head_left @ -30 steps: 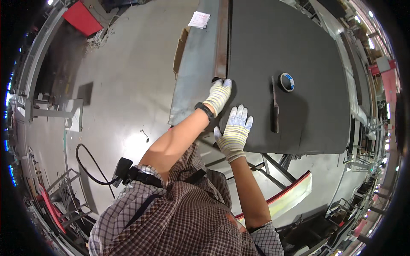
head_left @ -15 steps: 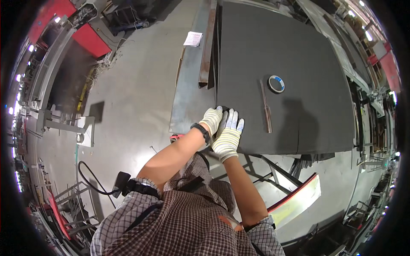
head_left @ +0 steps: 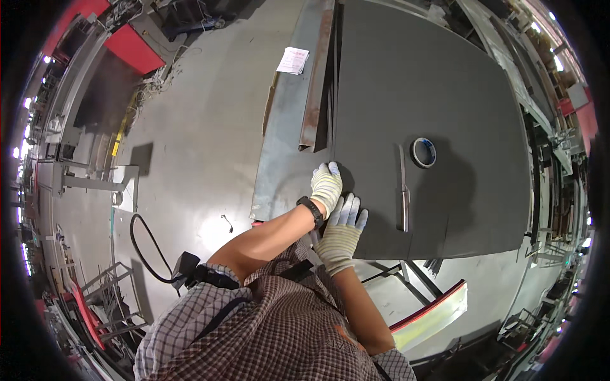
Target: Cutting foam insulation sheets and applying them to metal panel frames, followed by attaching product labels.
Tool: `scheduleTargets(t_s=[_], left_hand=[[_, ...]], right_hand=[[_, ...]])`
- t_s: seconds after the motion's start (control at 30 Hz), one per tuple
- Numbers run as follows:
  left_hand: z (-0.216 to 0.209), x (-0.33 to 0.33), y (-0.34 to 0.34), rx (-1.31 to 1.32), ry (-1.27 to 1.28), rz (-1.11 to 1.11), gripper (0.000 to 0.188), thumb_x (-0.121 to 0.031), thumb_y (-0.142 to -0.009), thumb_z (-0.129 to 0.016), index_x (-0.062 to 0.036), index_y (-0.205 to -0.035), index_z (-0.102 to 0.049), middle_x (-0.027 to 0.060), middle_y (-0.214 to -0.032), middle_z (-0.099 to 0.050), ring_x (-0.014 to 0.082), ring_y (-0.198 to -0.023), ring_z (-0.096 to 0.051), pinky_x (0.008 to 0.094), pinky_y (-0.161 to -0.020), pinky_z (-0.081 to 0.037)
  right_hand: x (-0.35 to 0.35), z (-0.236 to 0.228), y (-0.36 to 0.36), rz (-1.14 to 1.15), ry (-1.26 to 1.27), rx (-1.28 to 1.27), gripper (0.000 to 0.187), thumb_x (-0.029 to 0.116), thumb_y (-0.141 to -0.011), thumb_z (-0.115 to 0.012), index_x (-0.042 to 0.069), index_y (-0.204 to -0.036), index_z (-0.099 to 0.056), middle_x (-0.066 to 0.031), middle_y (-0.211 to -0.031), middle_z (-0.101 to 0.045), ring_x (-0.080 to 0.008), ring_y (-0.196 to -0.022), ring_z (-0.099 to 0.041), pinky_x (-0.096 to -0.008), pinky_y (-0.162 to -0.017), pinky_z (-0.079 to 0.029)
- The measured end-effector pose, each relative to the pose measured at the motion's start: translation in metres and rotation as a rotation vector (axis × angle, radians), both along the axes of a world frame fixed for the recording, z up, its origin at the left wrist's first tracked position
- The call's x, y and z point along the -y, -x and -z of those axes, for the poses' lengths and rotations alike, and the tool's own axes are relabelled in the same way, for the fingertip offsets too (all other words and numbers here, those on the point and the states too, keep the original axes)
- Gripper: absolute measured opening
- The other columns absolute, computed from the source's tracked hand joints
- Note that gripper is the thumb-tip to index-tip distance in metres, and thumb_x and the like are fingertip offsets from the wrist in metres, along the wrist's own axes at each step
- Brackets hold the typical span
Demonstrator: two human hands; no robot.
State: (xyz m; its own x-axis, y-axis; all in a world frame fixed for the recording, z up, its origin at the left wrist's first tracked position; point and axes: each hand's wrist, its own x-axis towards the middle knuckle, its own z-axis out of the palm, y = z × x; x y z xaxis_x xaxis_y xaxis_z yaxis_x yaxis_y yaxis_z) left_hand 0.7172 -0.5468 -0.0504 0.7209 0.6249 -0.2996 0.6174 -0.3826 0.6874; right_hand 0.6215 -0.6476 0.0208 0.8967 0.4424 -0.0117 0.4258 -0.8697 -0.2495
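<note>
A large dark grey sheet [head_left: 432,82] covers the work table. Both hands wear pale striped gloves and work at its near left corner. My left hand [head_left: 326,188], with a black watch at the wrist, is closed at the sheet's left edge; what its fingers hold is hidden. Close beside it, my right hand [head_left: 341,235] lies on the sheet near the front edge, fingers stretched forward. To the right, a long thin tool [head_left: 405,203] with a narrow blade and a brownish handle lies on the sheet. A roll of tape [head_left: 414,152] rests just beyond it.
Left of the sheet runs a grey metal plate [head_left: 279,152], bearing a rusty steel channel [head_left: 317,95] and a stack of printed papers [head_left: 293,60]. Below the front edge is a red-edged curved panel [head_left: 438,314]. Machinery with a red panel [head_left: 135,49] stands far left.
The view has shifted, so the sheet, tool and tape appear lower. My left hand has moved forward along the sheet's edge, away from my right hand, which stays flat near the corner.
</note>
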Motion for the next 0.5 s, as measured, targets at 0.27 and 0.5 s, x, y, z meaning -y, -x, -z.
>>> scheduleTargets(t_s=[0.27,0.5], left_hand=[[-0.005,0.0,-0.031,0.268,-0.158,-0.079,0.044,-0.034,-0.097,-0.039,0.0027,-0.106,-0.062,0.028,-0.094,-0.064,0.0452,-0.09,-0.06,0.0494,-0.081,-0.049],[-0.01,0.005,-0.041,0.372,-0.163,-0.128,0.038,-0.024,-0.097,-0.044,0.0061,-0.116,-0.057,0.0245,-0.101,-0.063,0.0402,-0.098,-0.059,0.046,-0.086,-0.048]], right_hand=[[0.013,0.001,0.028,0.025,-0.027,0.019,0.095,0.043,-0.072,-0.065,-0.009,-0.14,-0.023,-0.0287,-0.146,-0.025,-0.045,-0.139,-0.019,-0.0614,-0.111,-0.01],[0.022,-0.008,0.045,0.015,-0.056,-0.048,0.092,0.041,-0.075,-0.063,-0.009,-0.141,-0.023,-0.0318,-0.146,-0.024,-0.0476,-0.138,-0.019,-0.0634,-0.11,-0.009]])
